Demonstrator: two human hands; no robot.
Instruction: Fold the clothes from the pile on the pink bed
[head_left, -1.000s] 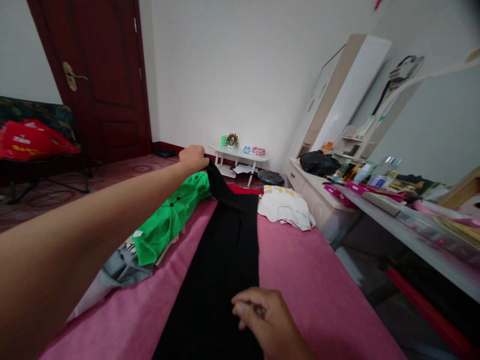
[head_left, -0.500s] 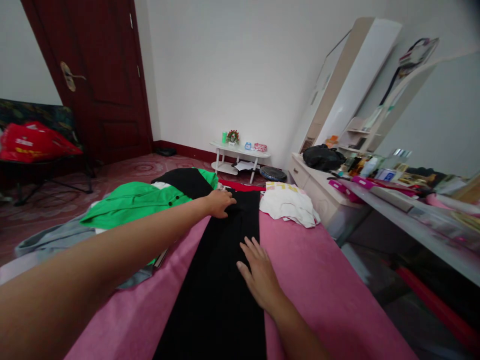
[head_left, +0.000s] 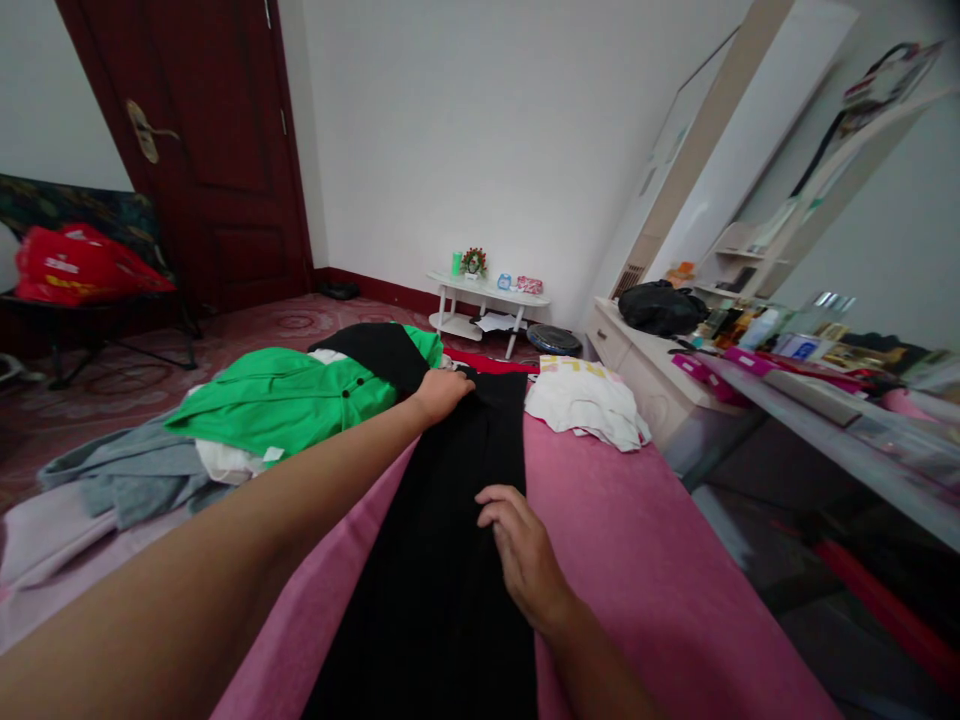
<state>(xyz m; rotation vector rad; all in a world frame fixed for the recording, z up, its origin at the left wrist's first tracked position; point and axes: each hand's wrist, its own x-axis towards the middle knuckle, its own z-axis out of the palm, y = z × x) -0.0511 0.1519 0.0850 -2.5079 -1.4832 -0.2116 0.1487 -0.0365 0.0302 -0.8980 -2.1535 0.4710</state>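
A long black garment point(head_left: 442, 560) lies stretched along the pink bed cover point(head_left: 630, 560), running away from me. My left hand point(head_left: 442, 390) reaches to its far end, where a folded-back part of the cloth rests on a green shirt point(head_left: 285, 400); its fingers are together and closed on the black fabric. My right hand point(head_left: 525, 555) sits nearer to me on the garment's right edge. Its fingers are curled down into the cloth.
A grey garment point(head_left: 127, 475) and white cloth lie left of the green shirt. A white top point(head_left: 589, 405) lies at the bed's far right. A cluttered dresser point(head_left: 750, 390) lines the right side. A small white table point(head_left: 487, 300), a dark red door point(head_left: 210, 150) and a red bag point(head_left: 75, 265) stand beyond.
My left hand let down the lifted end of the black garment and came to rest on it. My right hand moved forward, spread flat, then curled its fingers.
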